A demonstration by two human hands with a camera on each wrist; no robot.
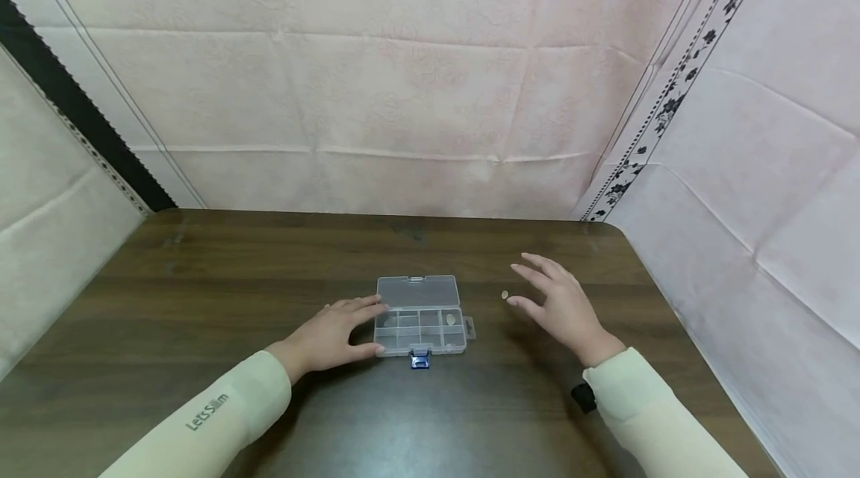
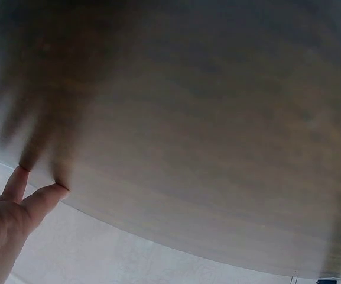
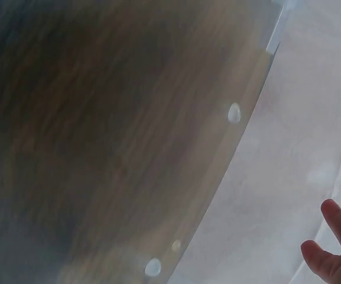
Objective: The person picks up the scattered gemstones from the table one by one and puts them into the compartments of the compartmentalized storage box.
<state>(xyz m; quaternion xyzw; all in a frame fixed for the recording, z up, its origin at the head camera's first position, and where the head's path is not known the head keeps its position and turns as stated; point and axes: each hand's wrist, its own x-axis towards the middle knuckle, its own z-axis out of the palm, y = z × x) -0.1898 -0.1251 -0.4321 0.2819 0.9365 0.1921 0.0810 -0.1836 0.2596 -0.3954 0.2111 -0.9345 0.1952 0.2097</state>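
A clear plastic compartment box (image 1: 419, 291) sits lid-open, a blue rectangular piece (image 1: 419, 361) at its near edge. The left hand (image 1: 336, 332), fingers spread, touches the box's left side. Right of the box, a small disc (image 1: 505, 295) shows beside the right hand (image 1: 561, 304), fingers apart. Beneath is the wooden table (image 1: 289, 261).

The left arm (image 1: 215, 403) extends from the lower left, forward and to the right. Its left grip (image 1: 329, 336) has the back turned up, the fingers nearly straight, and the thumb standing well apart from them. The right arm (image 1: 661, 418) extends from the lower right; the right grip (image 1: 564, 310) points forward and left, its fingers spread and slightly bent.
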